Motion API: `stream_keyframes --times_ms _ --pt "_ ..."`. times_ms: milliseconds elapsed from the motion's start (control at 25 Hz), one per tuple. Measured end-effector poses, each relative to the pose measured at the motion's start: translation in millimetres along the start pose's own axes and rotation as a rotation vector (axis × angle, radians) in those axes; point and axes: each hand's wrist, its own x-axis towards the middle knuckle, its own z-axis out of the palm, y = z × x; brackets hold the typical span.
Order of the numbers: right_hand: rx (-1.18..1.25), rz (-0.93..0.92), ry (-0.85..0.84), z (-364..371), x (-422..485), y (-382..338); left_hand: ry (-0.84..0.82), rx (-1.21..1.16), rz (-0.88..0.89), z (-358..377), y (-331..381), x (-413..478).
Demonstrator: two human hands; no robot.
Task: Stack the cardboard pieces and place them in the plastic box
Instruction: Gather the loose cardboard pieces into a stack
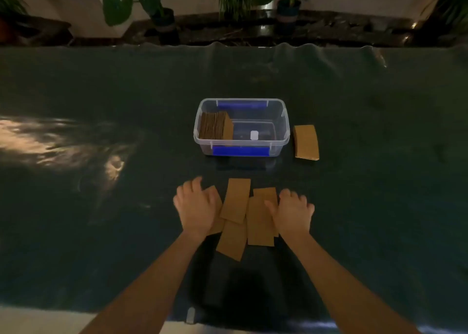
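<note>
Several brown cardboard pieces [236, 202] lie loosely overlapped on the dark table in front of me. My left hand [196, 206] rests palm down on the left pieces, fingers curled. My right hand [293, 212] rests palm down on the right pieces, fingers spread a little. Farther back stands a clear plastic box [278, 141] with blue clips. A stack of cardboard [215, 126] stands on edge in its left end. Another cardboard stack [306, 142] lies on the table just right of the box.
A dark cloth covers the table [101, 219]; its near edge runs along the bottom of the view. Potted plants [157, 7] stand on a ledge behind the far edge. A bright patch of light falls at the left.
</note>
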Motion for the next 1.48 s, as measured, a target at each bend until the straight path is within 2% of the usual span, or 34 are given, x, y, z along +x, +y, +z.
stream_keyframes --times_ms 80,160,440,760,880,960,1000,1120,1200,1320,1480 --pt "-0.086 0.121 -0.121 6 -5 -1 -0.127 0.083 -0.246 4 -8 -10" --pt "-0.082 0.177 -0.156 12 -7 -4 -0.195 0.126 -0.322 10 -13 -16" --pt "0.057 0.245 -0.208 13 1 -25 -0.284 0.125 -0.322 17 13 -8" --pt "0.678 0.363 -0.129 -15 10 -8 -0.303 0.015 -0.387 12 8 -5" --pt "0.813 0.318 -0.287 -12 20 -35 -0.325 -0.038 -0.427 9 5 -4" --pt "0.659 0.297 -0.367 3 25 -58 -0.331 -0.086 -0.473 6 3 -2" --pt "0.522 0.280 -0.356 10 26 -69 -0.330 -0.105 -0.495 6 1 -1" --pt "0.200 0.226 -0.217 27 22 -85 -0.346 -0.157 -0.534 5 -1 6" --pt "0.160 0.174 -0.169 33 16 -95 -0.371 -0.190 -0.541 6 1 8" --pt "0.185 0.078 -0.187 37 9 -108 -0.372 -0.253 -0.540 9 5 8" --pt "0.169 0.009 -0.211 22 5 -77 -0.370 -0.207 -0.533 10 5 9"
